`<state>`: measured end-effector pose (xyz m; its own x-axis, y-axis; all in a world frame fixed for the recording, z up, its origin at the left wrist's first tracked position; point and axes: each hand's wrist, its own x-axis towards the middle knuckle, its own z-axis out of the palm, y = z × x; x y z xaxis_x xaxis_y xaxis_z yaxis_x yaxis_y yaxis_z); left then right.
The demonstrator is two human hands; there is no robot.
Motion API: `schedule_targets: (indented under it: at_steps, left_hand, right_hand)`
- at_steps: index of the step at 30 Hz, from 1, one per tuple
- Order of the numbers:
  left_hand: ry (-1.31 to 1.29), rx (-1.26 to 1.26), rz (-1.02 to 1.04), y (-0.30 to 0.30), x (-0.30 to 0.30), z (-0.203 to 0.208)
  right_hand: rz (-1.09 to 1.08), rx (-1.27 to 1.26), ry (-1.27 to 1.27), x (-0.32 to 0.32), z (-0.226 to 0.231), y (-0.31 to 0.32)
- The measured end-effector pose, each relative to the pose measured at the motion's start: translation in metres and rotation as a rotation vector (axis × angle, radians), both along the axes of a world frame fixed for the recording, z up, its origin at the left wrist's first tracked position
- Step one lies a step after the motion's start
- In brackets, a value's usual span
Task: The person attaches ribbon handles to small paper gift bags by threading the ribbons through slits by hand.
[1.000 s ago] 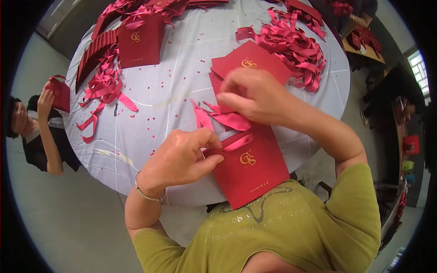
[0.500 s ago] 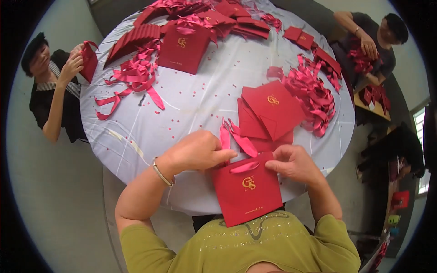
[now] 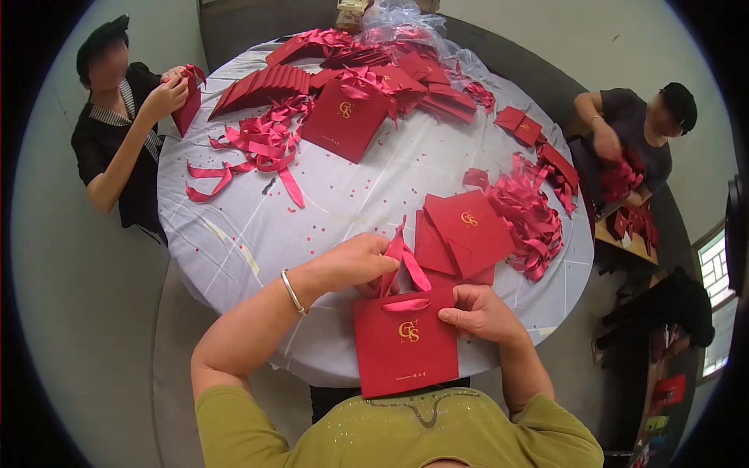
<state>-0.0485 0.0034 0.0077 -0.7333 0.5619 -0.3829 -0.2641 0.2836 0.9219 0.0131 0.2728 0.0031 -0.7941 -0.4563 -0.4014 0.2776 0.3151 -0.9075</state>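
A red paper gift bag with a gold emblem is upright before me at the table's near edge. A pink ribbon handle runs across its front near the top. My right hand grips the bag's upper right corner, thumb on the front face. Above the upper left edge, my left hand pinches a loose pink ribbon that rises behind the bag; its lower end is hidden by the bag. Just beyond lie several flat red bags, stacked unevenly.
A heap of pink ribbons lies right of the stack. More red bags and ribbons cover the far side of the round table, with small red dots scattered about. One person holds a bag at left; another handles ribbons at right.
The whole view has shifted, with the scene sitting lower. My left hand now closes round the ribbon behind the bag. The bag hangs straighter, my right hand still on its corner.
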Motion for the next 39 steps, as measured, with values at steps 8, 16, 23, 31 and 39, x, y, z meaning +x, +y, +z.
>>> schedule_targets:
  at_steps: [8, 16, 23, 31, 39]
  left_hand:
    - [-0.138, 0.425, 0.319, 0.012, -0.001, 0.003]
    - [-0.026, 0.506, 0.501, 0.0, -0.016, -0.008]
    - [0.01, 0.592, 0.752, -0.03, -0.052, -0.028]
    - [0.117, 0.543, 0.816, -0.046, -0.059, -0.027]
    - [0.121, 0.535, 0.747, -0.043, -0.063, -0.029]
  right_hand:
    - [-0.054, -0.139, 0.024, 0.004, 0.005, 0.008]
    - [-0.071, -0.148, 0.049, 0.01, 0.001, 0.007]
    - [-0.246, -0.226, -0.06, -0.02, 0.032, 0.005]
    - [-0.324, -0.415, 0.728, -0.158, 0.133, -0.077]
    - [-0.417, 0.036, 0.865, -0.282, 0.035, -0.165]
